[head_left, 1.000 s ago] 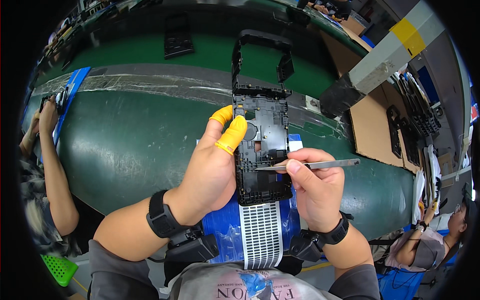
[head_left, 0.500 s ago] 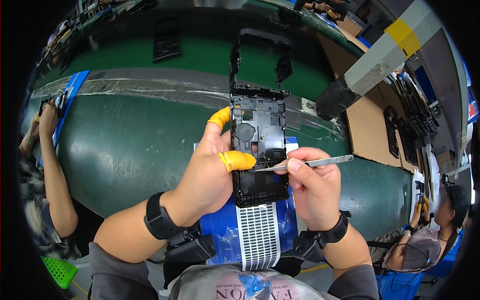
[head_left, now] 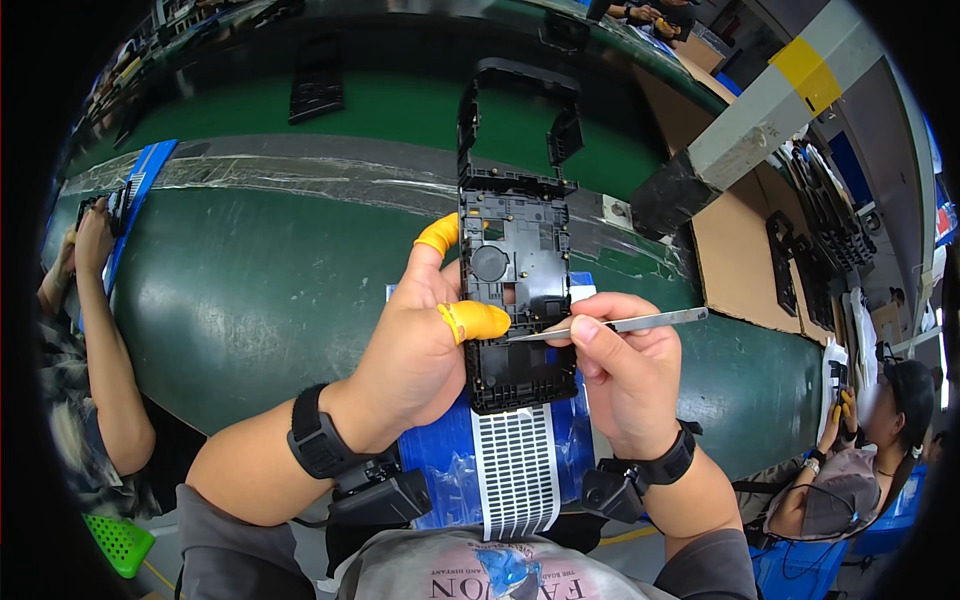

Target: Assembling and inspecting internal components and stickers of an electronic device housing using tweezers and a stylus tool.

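Holding a dark part [head_left: 120, 212], a co-worker's hands [head_left: 92, 240] are well to the left of the black housing [head_left: 545, 275]. On that same side, a blue strip [head_left: 150, 185] slants across the green bench [head_left: 250, 270], and a perforated green plastic piece [head_left: 120, 545] shows nearer the wearer than the housing. Another dark piece [head_left: 316, 85] lies beyond the housing, to its left.

The left hand [head_left: 410, 340], with a black strap [head_left: 318, 435] at the wrist, grips the housing by its left edge. Yellow finger cots [head_left: 473, 321] cover its thumb and a finger: the thumb lies across the housing's face, and the covered finger shows higher up, at the left edge.

The housing is held in front of the body, its open frame end pointing away and its ribbed inside facing up. Below its near end, a white sheet of black rectangles [head_left: 516, 470] runs over a blue surface [head_left: 445, 490].

Tweezers [head_left: 660, 320] reach over the housing's right edge, points beside the covered thumb; whether they touch the housing, I cannot tell. The right hand [head_left: 630, 365], at the housing's right edge, pinches them between thumb and forefinger. Farther right of the housing stand a grey post [head_left: 740, 145], cardboard [head_left: 740, 265] and, well apart, another person [head_left: 840, 500].
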Motion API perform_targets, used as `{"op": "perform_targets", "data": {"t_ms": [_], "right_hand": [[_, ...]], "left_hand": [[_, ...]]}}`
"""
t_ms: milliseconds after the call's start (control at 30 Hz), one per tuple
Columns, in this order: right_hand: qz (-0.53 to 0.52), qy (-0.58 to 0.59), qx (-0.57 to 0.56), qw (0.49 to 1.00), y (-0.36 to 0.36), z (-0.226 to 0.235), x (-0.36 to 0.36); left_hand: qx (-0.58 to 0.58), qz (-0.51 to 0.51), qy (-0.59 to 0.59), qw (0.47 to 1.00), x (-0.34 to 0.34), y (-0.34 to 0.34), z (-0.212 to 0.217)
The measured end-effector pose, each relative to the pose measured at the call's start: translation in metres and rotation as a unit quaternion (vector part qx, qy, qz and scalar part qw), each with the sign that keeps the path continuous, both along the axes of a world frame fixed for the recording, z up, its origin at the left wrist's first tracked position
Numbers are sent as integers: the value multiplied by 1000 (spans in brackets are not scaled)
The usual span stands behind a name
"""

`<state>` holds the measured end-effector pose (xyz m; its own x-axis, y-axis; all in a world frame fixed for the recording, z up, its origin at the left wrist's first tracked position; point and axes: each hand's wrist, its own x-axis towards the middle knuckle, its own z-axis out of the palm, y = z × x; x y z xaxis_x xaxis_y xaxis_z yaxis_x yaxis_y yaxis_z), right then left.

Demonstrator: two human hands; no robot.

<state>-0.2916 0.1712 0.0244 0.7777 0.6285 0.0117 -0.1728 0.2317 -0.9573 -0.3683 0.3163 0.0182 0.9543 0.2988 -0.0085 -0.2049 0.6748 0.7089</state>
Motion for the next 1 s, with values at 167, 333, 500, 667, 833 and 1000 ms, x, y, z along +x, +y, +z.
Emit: {"op": "perform_targets", "data": {"t_ms": [167, 333, 500, 667, 833, 1000], "right_hand": [[-2, 1, -2, 1000, 1, -1, 0], [-4, 0, -2, 1000, 0, -1, 0], [-8, -6, 5, 1000, 0, -1, -1], [-4, 32, 53, 998, 0, 3, 11], [-50, 36, 64, 996, 5, -6, 22], [-16, 12, -33, 999, 25, -26, 15]], "left_hand": [[5, 2, 4, 1000, 0, 1, -1], [8, -3, 4, 1000, 0, -1, 1], [40, 13, -11, 999, 2, -6, -2], [96, 31, -35, 994, 4, 6, -4], [108, 152, -91, 978, 14, 41, 8], [61, 255, -76, 962, 7, 64, 16]]}}
